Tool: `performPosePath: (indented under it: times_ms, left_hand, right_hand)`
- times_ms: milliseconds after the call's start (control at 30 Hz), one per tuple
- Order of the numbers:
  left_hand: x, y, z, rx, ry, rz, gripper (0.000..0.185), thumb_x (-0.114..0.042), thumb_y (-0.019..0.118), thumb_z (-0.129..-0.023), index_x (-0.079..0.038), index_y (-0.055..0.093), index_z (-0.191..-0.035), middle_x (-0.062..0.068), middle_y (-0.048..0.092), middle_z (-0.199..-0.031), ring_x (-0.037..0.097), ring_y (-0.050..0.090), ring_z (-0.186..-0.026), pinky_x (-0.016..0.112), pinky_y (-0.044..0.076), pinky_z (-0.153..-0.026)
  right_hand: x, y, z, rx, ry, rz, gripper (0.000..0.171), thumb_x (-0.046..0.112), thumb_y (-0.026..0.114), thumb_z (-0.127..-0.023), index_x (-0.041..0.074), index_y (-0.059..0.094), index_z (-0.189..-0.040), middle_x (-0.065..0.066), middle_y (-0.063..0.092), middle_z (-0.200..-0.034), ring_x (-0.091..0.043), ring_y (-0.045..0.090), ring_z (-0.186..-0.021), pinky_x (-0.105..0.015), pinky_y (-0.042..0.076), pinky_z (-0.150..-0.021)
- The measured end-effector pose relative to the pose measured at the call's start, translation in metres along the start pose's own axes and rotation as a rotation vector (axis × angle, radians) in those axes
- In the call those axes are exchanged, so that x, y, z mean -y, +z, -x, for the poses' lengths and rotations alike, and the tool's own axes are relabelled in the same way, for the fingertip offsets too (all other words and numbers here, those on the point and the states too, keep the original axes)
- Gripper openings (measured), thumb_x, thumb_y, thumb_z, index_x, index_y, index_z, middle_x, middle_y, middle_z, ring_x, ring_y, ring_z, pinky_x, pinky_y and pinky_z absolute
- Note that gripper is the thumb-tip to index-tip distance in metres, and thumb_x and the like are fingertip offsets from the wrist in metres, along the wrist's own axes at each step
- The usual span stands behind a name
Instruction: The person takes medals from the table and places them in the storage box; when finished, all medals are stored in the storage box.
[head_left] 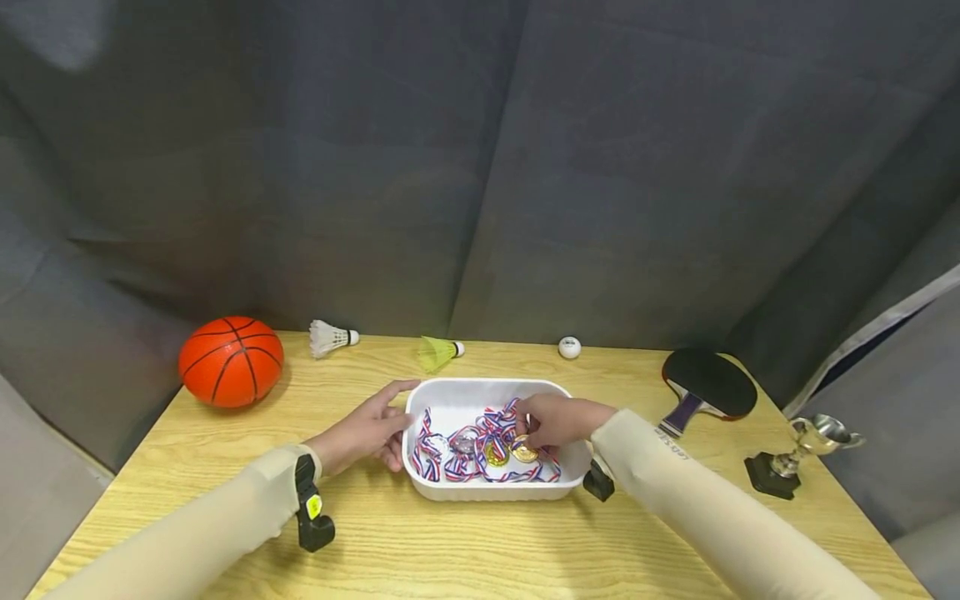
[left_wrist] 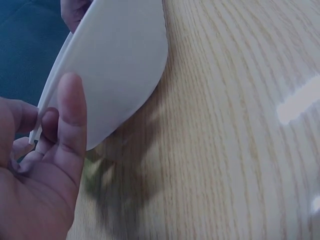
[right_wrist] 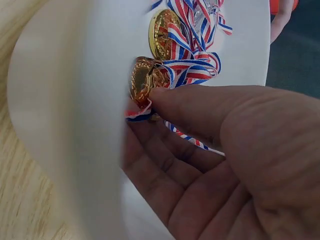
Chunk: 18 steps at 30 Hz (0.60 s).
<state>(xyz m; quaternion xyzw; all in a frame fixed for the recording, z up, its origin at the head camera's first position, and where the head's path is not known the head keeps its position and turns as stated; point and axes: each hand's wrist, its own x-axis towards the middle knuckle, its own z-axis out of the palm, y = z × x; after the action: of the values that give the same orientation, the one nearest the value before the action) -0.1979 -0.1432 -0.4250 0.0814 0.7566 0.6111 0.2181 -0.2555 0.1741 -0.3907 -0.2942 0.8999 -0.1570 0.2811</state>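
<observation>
1. The right hand (head_left: 558,419) reaches into the white tray (head_left: 427,479); in the right-wrist view its thumb and fingers (right_wrist: 165,97) pinch a gold medal (right_wrist: 145,80) where the ribbon joins it.
2. The left hand (head_left: 367,433) lies against the tray's left end, fingers nearly straight, thumb (left_wrist: 70,115) along the rim, holding nothing.
3. The pinched medal lies in the tray's right half, beside a second gold medal (head_left: 496,454); a silver one (head_left: 463,443) sits further left.
4. Risk, as I judge it: the striped ribbons (head_left: 480,429) are tangled, so lifting one medal may drag the others; the light tray could slide if the left hand eases.
5. The tray's long axis runs left-right along the table (head_left: 225,533); the pinched medal lies face up, and where its ribbon leads is lost in the tangle.
6. Behind the tray: basketball (head_left: 230,361), shuttlecocks (head_left: 333,337), ball (head_left: 569,347); paddle (head_left: 705,385) and trophy (head_left: 810,450) to its right.
</observation>
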Motion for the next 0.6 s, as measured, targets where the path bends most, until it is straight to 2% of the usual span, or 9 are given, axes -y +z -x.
performPosePath:
  times_ms: [133, 333, 600]
  left_hand:
    - [0.0002, -0.0006, 0.0012, 0.003, 0.002, 0.005, 0.063, -0.008, 0.046, -0.110, -0.017, 0.019, -0.166, 0.021, 0.064, -0.099, 0.014, 0.063, -0.067, 0.023, 0.061, -0.057]
    - [-0.0012, -0.0013, 0.0023, 0.008, 0.006, 0.010, 0.063, -0.007, 0.046, -0.110, -0.016, 0.019, -0.166, 0.022, 0.063, -0.099, 0.014, 0.063, -0.067, 0.023, 0.061, -0.058]
    - [0.0000, -0.0017, 0.0006, 0.017, 0.004, 0.020, 0.064, -0.007, 0.046, -0.110, -0.017, 0.018, -0.167, 0.022, 0.064, -0.102, 0.014, 0.064, -0.067, 0.024, 0.062, -0.058]
  right_hand:
    - [0.0031, 0.0023, -0.0010, -0.009, 0.031, 0.028, 0.009, -0.002, 0.068, -0.094, 0.005, 0.062, -0.093, 0.000, 0.062, -0.075, -0.007, 0.058, -0.062, -0.016, 0.046, -0.060]
    - [0.0072, 0.0041, -0.0033, -0.007, 0.062, 0.075, 0.012, 0.001, 0.070, -0.096, 0.008, 0.063, -0.091, -0.003, 0.064, -0.086, -0.009, 0.059, -0.069, -0.020, 0.049, -0.067]
    - [0.0065, 0.0057, -0.0040, -0.011, 0.087, 0.049, 0.011, 0.002, 0.070, -0.096, 0.007, 0.062, -0.092, -0.003, 0.064, -0.085, -0.012, 0.060, -0.066, -0.020, 0.050, -0.062]
